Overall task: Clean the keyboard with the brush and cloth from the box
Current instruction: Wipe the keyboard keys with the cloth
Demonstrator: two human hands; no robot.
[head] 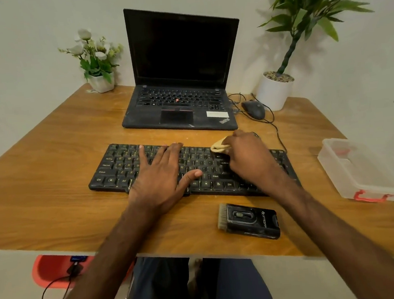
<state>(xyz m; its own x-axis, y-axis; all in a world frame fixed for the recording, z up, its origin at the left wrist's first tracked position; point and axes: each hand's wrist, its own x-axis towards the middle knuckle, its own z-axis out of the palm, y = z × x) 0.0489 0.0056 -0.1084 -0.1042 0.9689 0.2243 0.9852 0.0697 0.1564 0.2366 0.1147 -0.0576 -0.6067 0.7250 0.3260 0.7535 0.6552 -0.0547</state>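
A black keyboard [112, 166] lies across the middle of the wooden table. My left hand [160, 175] rests flat on its left half, fingers straight and spread. My right hand [246, 157] grips a small tan cloth [217, 146] against the keys near the keyboard's upper right part; most of the cloth is hidden under the fingers. The black brush tool [250, 220], bristles at its left end, lies on the table in front of the keyboard, below my right forearm. A clear plastic box [358, 172] with red clasps stands open at the right.
An open black laptop [181, 79] stands behind the keyboard. A wired mouse [254, 109] and its cable lie to its right, beside a white plant pot [274, 91]. A small flower pot [102, 82] sits at the back left. A red stool [52, 270] is below the table edge.
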